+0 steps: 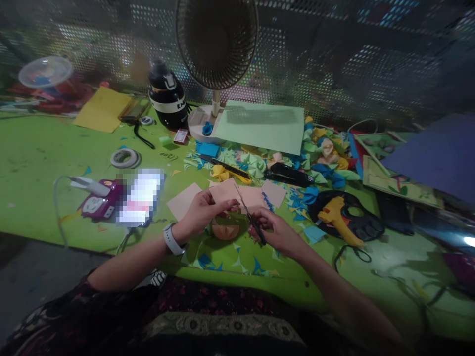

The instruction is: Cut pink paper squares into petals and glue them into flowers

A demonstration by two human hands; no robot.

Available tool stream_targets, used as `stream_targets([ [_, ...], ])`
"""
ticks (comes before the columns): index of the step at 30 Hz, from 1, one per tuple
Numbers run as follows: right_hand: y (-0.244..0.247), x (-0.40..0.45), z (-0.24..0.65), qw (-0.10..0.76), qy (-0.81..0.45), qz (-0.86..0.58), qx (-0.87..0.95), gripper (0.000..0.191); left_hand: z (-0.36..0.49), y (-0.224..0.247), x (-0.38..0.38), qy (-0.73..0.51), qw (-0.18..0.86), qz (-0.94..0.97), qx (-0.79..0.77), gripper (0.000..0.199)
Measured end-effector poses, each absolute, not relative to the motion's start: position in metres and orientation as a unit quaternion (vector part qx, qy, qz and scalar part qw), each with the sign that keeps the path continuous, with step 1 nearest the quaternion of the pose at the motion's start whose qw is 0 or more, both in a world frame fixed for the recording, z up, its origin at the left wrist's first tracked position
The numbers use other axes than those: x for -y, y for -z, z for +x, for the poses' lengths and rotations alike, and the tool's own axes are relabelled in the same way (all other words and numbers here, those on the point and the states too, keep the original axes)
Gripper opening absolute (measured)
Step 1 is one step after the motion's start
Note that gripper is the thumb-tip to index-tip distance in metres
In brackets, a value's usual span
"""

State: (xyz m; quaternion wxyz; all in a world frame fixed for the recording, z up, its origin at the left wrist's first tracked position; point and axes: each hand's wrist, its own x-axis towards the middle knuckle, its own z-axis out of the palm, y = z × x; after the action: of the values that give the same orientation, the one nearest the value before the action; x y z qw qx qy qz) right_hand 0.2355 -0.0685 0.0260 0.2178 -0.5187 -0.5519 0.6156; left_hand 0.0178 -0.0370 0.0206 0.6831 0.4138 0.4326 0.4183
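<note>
My right hand [270, 228] is closed around a pair of dark scissors [256, 227], whose blades point up and to the left. Just left of them my left hand [202, 210] has thumb and fingers pinched together; anything between the fingertips is too small to make out. Below the hands lies a folded orange paper piece [225, 231] with a curved lower edge. Pale pink paper squares [183, 200] lie behind and beside both hands. Blue and green paper scraps [258, 266] are scattered near the table's front edge.
A fan [217, 44], a black bottle [167, 99] and a green sheet [263, 123] stand or lie behind. Further items are a stapler [289, 174], a cutter [226, 167], cut paper pieces [256, 160], tape [124, 158], a phone [141, 198] and a yellow glue gun [339, 217].
</note>
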Motion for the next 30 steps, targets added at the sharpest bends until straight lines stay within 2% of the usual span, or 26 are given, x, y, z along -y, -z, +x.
stream_targets([
  [30, -0.0248, 0.0707, 0.2333, 0.233, -0.612, -0.557, 0.512, 0.050, 0.0170, -0.0177, 0.0359, -0.388, 0.702, 0.429, -0.416, 0.030],
])
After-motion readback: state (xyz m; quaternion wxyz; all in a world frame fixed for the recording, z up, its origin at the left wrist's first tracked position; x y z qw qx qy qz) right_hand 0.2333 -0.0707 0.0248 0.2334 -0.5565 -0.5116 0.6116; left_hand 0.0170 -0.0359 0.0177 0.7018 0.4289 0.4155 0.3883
